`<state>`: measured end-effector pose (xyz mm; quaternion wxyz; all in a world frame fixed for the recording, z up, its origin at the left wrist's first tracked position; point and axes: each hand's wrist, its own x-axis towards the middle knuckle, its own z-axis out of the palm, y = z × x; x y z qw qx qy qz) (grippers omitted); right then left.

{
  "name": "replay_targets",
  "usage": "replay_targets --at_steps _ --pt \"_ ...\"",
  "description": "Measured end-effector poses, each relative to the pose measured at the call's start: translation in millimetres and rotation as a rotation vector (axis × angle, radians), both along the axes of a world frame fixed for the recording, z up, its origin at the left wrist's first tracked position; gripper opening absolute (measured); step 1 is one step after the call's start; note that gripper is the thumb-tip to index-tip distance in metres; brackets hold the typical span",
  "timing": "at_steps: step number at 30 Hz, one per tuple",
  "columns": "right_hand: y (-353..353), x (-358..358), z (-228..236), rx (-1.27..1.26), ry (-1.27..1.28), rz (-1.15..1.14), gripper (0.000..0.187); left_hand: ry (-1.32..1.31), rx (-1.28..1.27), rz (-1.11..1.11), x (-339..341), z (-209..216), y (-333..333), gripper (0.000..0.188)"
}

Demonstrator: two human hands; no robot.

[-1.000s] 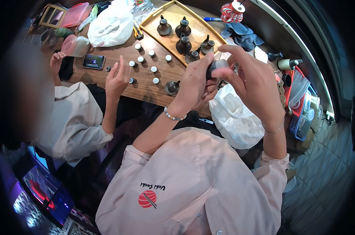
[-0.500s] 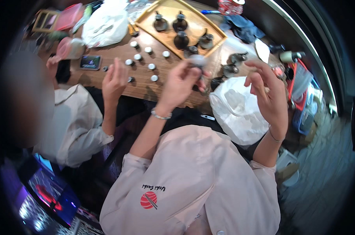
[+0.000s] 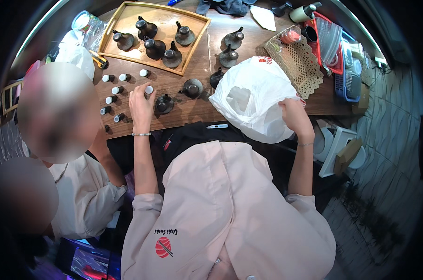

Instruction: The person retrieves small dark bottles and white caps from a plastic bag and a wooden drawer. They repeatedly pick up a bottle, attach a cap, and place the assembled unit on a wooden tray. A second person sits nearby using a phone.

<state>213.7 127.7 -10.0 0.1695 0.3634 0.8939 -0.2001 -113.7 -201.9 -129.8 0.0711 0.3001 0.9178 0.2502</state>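
My left hand (image 3: 140, 108) is closed around a small dark jar with a white lid (image 3: 149, 89) at the table's near edge. Several similar white-lidded jars (image 3: 124, 77) stand left of it, and a dark sauce pot (image 3: 164, 103) sits just right. My right hand (image 3: 295, 120) pinches the side of a white plastic bag (image 3: 263, 112), which bulges open over the table edge. Beyond my left hand, a wooden tray (image 3: 120, 51) holds several dark spouted pots (image 3: 154, 48). More such pots (image 3: 228, 57) stand between the tray and the bag.
Behind the bag lies a lace-edged woven basket (image 3: 310, 74). Farther right are a red basket (image 3: 324, 28) and a blue basket (image 3: 344, 74) with containers. A white pen-like object (image 3: 217, 126) lies near the front edge. A person's sleeve (image 3: 88, 196) is close on my left.
My view has shifted, so the tray appears farther left. My left hand has moved left to the white-lidded jars. My right hand, raised with fingers apart before, has come down onto the bag.
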Motion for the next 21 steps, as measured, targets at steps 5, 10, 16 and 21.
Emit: replay_targets --at_steps 5,10,16,21 --pt "-6.9 -8.2 -20.8 0.178 -0.231 0.041 0.017 -0.14 -0.18 0.06 0.9 0.2 8.2 0.036" --pt "-16.7 -8.9 -62.7 0.349 -0.254 0.091 0.013 -0.073 -0.262 0.082 3.9 0.5 15.0 0.036" --pt "-12.8 2.0 -108.9 0.461 -0.254 -0.034 0.018 -0.073 -0.266 0.079 2.8 -14.2 13.0 0.031" --pt "-11.5 -4.8 -79.3 0.399 -0.244 -0.055 0.021 0.049 -0.041 0.061 14.7 2.6 0.1 0.047"
